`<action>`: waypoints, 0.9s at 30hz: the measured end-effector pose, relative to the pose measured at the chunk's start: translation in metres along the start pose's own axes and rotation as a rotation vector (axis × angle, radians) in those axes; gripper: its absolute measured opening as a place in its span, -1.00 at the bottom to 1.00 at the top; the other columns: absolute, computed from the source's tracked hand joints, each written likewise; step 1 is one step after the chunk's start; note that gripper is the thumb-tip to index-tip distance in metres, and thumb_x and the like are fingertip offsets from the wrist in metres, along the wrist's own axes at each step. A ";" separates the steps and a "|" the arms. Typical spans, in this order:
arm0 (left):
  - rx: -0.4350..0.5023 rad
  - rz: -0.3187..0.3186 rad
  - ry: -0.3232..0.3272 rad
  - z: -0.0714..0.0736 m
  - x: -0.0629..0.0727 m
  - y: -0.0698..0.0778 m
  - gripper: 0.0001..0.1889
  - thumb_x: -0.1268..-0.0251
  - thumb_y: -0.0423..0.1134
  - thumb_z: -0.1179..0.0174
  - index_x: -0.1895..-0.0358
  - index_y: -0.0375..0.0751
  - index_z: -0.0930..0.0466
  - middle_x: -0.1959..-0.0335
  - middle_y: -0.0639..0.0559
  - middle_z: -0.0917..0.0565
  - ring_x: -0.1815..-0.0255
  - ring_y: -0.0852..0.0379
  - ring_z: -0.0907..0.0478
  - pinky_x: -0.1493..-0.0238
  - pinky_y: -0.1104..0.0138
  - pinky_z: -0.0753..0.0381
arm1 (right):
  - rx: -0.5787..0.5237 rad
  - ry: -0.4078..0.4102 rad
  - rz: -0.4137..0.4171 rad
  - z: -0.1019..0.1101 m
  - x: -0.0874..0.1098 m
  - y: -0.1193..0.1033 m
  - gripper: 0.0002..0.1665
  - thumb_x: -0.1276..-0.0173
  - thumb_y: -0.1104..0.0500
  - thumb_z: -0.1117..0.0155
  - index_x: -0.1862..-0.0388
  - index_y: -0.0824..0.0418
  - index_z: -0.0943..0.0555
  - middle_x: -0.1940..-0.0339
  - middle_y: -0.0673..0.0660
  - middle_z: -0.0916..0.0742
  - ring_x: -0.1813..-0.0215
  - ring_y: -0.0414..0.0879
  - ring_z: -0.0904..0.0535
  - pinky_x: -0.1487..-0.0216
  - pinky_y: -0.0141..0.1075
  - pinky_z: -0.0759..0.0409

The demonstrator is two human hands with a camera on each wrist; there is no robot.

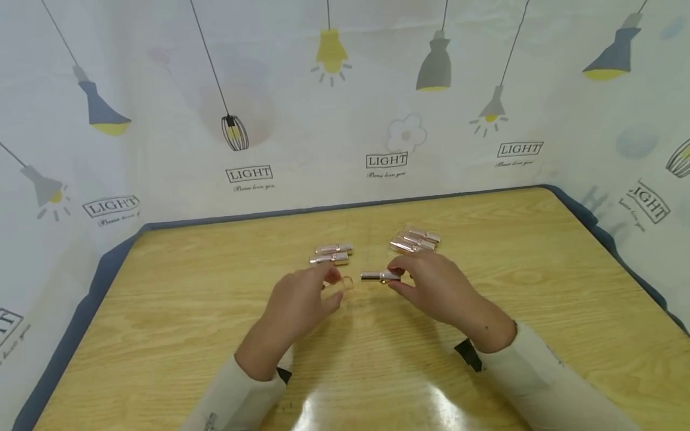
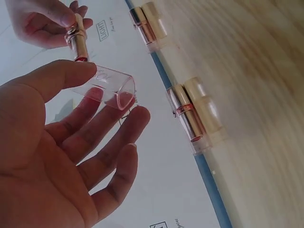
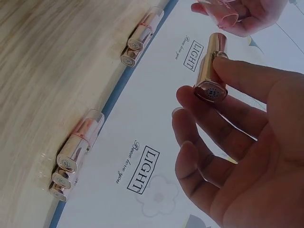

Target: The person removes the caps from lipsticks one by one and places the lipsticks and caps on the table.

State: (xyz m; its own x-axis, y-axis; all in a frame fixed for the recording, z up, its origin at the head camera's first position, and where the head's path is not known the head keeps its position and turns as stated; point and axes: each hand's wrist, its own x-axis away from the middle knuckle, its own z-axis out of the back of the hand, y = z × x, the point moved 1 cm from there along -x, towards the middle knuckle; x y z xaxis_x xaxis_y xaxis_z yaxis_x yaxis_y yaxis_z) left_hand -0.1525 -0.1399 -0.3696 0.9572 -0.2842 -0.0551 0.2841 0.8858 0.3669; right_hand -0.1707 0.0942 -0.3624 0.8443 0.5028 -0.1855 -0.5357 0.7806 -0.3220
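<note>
My left hand [image 1: 309, 299] pinches a clear plastic lipstick cap [image 2: 110, 88] between thumb and fingertips, a little above the wooden table [image 1: 178, 311]. My right hand [image 1: 431, 284] holds an uncapped rose-gold lipstick [image 1: 380, 276] level by its base, its open end pointing left toward the cap [image 1: 345, 283]. In the right wrist view the lipstick tube [image 3: 212, 71] sits between my thumb and fingers. A small gap separates cap and lipstick.
Two capped lipsticks [image 1: 331, 254] lie side by side behind my left hand. A cluster of three more [image 1: 416, 239] lies behind my right hand. A curtain printed with lamps [image 1: 345, 102] surrounds the table on three sides.
</note>
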 end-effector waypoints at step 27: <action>0.006 0.086 -0.065 -0.017 -0.010 -0.010 -0.78 -0.23 -0.09 -0.41 0.12 -0.04 -0.67 0.25 0.15 -0.78 0.23 0.12 -0.70 0.26 0.21 -0.60 | -0.093 -0.044 -0.117 -0.003 -0.003 -0.001 -0.82 -0.40 0.07 -0.36 0.10 0.05 -0.60 0.26 -0.09 -0.73 0.25 -0.19 -0.62 0.29 -0.29 -0.59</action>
State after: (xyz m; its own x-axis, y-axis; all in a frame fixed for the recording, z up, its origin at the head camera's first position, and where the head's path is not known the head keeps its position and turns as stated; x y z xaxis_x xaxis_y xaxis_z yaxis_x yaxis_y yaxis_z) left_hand -0.1637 -0.1402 -0.3886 0.9723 -0.2309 0.0369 0.2009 0.9056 0.3736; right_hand -0.1722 0.0908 -0.3645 0.8983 0.4275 -0.1014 -0.4278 0.7983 -0.4239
